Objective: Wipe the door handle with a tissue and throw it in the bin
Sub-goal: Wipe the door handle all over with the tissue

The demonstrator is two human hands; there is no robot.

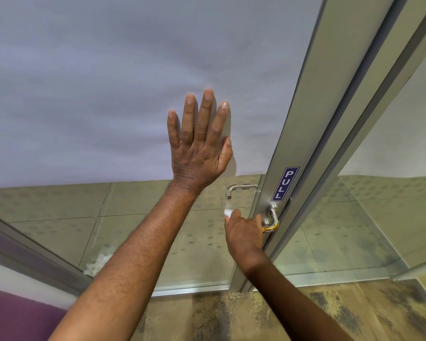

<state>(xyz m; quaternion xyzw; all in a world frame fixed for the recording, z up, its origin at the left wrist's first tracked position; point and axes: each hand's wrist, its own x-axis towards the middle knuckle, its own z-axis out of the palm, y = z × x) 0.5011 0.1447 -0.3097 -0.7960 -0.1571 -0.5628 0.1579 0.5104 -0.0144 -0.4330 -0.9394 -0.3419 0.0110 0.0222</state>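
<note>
A silver lever door handle [273,216] sticks out of the grey metal door frame, just below a blue PULL sticker [285,183]. My right hand [244,233] is closed around the handle's grip with a white tissue [228,212] bunched in it; a bit of tissue shows past my fingers on the left. My left hand [199,141] lies flat on the frosted glass door panel [96,94], fingers spread, above and left of the handle. No bin is in view.
A second handle [240,188] on the door's other side shows through the clear lower glass. A grey frame stile [330,107] runs up to the right. Patterned floor lies below, a purple surface [15,313] at lower left.
</note>
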